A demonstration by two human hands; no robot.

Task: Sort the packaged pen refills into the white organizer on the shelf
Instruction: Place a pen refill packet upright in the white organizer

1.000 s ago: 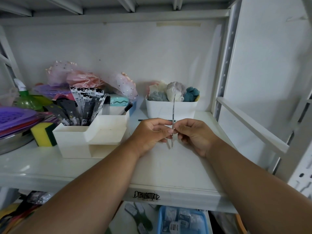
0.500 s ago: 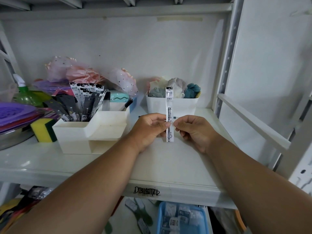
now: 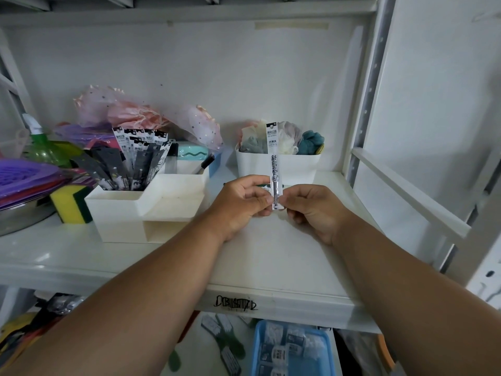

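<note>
While upright, refill packet seems pinched by both hands.

Soft, even, slightly dim daylight with a cool cast. Faint shadows lie under both hands on the glossy white shelf, which shows pale glare patches at left. Wide-angle distortion bows the frame edges; corners look soft and blurred.

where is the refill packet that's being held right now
In the head view, the refill packet stands upright at centre, pinched between both hands, in front of the white bin.
</note>
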